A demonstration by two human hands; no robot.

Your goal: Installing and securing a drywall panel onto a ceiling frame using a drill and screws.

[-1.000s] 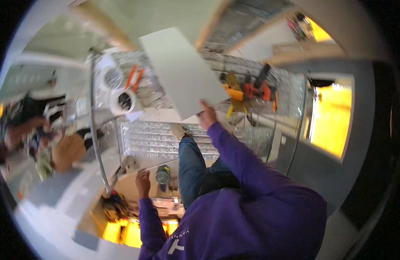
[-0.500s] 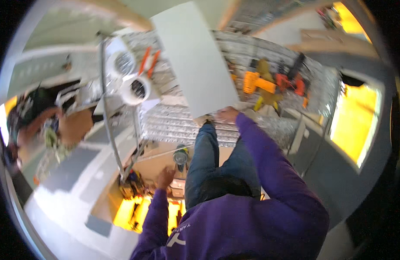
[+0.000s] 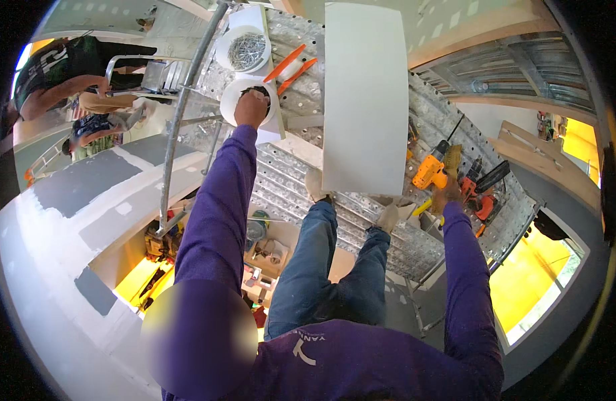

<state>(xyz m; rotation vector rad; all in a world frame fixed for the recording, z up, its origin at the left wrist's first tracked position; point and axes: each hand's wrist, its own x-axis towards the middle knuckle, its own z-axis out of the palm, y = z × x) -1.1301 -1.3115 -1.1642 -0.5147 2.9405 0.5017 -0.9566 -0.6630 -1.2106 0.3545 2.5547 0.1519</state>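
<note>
My left hand (image 3: 252, 108) is at the mouth of a white bucket (image 3: 232, 109) with dark contents; its fingers curl down into it, and their tips are hidden. Beside it stands a second white bucket (image 3: 222, 50) holding many silvery screws or nails (image 3: 246, 51). My right hand (image 3: 447, 194) is closed around the handle of a yellow-orange cordless drill (image 3: 428, 172), whose long bit points away from me. A red and black power tool (image 3: 470, 187) lies just right of that hand. Between my arms a large white board (image 3: 365, 100) lies over the metal platform.
I stand on a perforated metal platform (image 3: 288, 194) with a tubular rail (image 3: 174, 134) on its left. Two orange strips (image 3: 284, 63) lie by the buckets. Below are boxes and tools (image 3: 264, 257). At the far left are other people (image 3: 74, 83) and a stepladder (image 3: 162, 75).
My left hand has risen from low beside my leg to the dark-filled bucket. My right hand has left the board's near edge and moved right onto the drill. The view has turned.
</note>
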